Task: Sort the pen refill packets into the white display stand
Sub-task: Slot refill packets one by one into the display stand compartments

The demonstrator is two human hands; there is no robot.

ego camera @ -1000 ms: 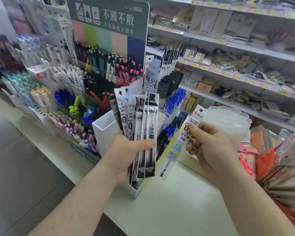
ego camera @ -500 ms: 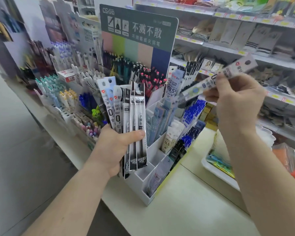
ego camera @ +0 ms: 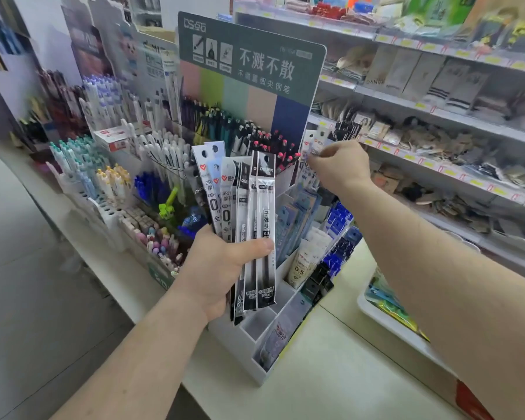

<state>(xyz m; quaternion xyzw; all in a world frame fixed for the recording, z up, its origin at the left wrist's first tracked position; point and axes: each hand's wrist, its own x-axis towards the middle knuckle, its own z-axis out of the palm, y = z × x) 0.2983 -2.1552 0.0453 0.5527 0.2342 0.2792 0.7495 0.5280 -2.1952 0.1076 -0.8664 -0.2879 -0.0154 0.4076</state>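
The left hand grips a fanned bundle of pen refill packets upright, thumb clamped across the front black-and-white packet, directly in front of the white display stand. At about one o'clock from the bundle, the right hand pinches the top of a single refill packet at the stand's upper back row, beside other packets standing there. The stand's lower front compartments hold few packets. At eleven o'clock stands a green pen display board
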